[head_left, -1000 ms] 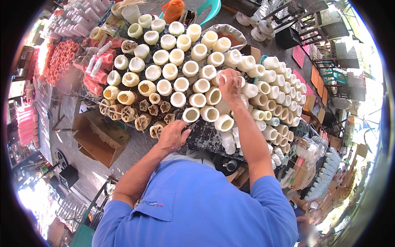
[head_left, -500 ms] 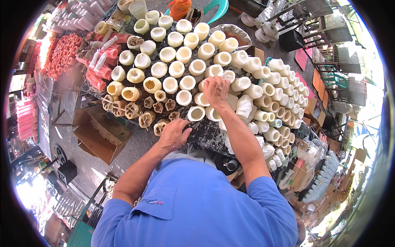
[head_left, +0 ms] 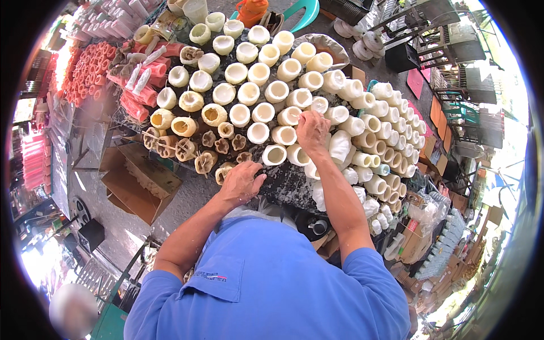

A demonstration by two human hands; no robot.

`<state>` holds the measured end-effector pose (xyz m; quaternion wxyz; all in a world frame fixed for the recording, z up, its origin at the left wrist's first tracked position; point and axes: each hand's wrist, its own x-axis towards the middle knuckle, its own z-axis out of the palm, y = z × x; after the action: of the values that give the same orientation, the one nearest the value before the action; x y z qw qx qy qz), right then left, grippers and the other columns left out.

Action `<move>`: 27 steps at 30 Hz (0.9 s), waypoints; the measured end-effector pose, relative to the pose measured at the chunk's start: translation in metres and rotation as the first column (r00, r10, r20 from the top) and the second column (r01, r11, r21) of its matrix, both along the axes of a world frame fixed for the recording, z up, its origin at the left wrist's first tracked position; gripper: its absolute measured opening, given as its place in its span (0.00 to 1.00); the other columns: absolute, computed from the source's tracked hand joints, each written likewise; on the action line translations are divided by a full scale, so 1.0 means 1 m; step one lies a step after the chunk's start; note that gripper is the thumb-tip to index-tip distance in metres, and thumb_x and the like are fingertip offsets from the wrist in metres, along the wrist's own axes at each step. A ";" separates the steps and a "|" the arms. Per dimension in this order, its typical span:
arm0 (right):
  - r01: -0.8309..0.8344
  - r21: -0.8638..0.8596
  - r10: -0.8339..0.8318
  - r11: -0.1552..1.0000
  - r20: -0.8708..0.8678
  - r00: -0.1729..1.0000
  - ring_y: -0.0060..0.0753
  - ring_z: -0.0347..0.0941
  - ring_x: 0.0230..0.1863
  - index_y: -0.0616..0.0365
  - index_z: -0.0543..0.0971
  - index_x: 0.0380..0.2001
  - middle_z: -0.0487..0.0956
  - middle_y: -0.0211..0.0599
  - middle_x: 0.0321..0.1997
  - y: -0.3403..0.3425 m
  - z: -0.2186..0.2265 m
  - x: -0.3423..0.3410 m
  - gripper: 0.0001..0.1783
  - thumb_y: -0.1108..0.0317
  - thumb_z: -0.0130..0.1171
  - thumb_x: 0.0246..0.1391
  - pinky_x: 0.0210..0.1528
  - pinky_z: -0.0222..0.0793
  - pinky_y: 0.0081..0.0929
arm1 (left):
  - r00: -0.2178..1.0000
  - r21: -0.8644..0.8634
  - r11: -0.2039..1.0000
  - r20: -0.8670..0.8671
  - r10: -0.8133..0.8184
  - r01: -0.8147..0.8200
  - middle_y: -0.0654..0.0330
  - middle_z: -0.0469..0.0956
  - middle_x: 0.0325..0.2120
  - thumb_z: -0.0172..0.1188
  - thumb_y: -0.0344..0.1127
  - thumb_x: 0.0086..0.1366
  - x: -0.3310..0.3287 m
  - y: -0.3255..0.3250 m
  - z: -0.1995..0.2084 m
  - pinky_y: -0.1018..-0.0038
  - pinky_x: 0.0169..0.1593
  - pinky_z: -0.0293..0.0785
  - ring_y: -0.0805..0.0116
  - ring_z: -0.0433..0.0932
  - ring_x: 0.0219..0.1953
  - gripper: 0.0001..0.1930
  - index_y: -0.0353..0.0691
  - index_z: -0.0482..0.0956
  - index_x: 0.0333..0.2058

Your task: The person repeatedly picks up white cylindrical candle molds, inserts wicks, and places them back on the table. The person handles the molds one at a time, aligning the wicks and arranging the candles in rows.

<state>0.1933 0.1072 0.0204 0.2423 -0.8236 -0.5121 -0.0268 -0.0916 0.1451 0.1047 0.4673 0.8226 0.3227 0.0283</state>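
Note:
Many hollow white wax cups (head_left: 276, 92) stand in rows across a dark, wax-spattered table (head_left: 286, 184). My right hand (head_left: 313, 133) reaches in among them, back of the hand up, fingers bent downward and drawn together. Its fingertips lie beside a white cup (head_left: 289, 117) and below a glossier, translucent cup (head_left: 318, 104); whatever they grip is hidden. My left hand (head_left: 242, 182) rests at the table's near edge, thumb apart from the other fingers, holding nothing. Close to it are a white cup (head_left: 274, 155) and a tan fluted wax piece (head_left: 224, 173).
Pinkish-orange wax tubes (head_left: 136, 93) are piled at the far left. Cream cylinders (head_left: 378, 148) lie stacked on the right. An open cardboard box (head_left: 141, 184) sits on the floor to the left. A teal chair (head_left: 303, 14) stands beyond the table.
My right hand has shifted slightly right and nearer to me, uncovering the cup on its left. My left hand stays at the table edge. The whole view has shifted a little.

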 end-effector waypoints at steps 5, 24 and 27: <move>0.015 -0.059 -0.015 0.998 0.000 1.000 0.46 0.79 0.45 0.51 0.80 0.37 0.83 0.36 0.37 0.000 0.014 -0.002 0.08 0.71 0.69 0.54 0.50 0.63 0.49 | 1.000 0.007 1.000 0.015 0.011 -0.012 0.46 0.84 0.45 0.67 0.40 0.68 -0.005 0.001 -0.004 0.56 0.54 0.80 0.44 0.83 0.49 0.16 0.34 0.84 0.47; -0.275 0.128 0.262 0.953 0.109 0.959 0.43 0.76 0.39 0.47 0.76 0.32 0.78 0.32 0.33 0.059 0.002 -0.072 0.12 0.68 0.72 0.48 0.45 0.59 0.50 | 0.998 0.033 0.998 0.021 0.055 -0.055 0.49 0.83 0.41 0.68 0.40 0.66 -0.025 0.007 -0.009 0.55 0.51 0.79 0.45 0.82 0.46 0.16 0.34 0.83 0.45; -0.249 0.142 0.236 0.958 0.101 0.966 0.43 0.77 0.41 0.47 0.78 0.30 0.78 0.32 0.32 0.058 0.002 -0.071 0.09 0.68 0.71 0.50 0.46 0.60 0.50 | 0.998 0.024 0.998 0.013 0.054 -0.054 0.48 0.83 0.41 0.68 0.40 0.66 -0.028 0.009 -0.010 0.55 0.51 0.79 0.45 0.82 0.46 0.16 0.34 0.83 0.45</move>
<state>0.1226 0.1656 0.0226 0.2849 -0.7316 -0.6153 -0.0705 -0.1195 0.1538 0.0952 0.4584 0.8189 0.3418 0.0498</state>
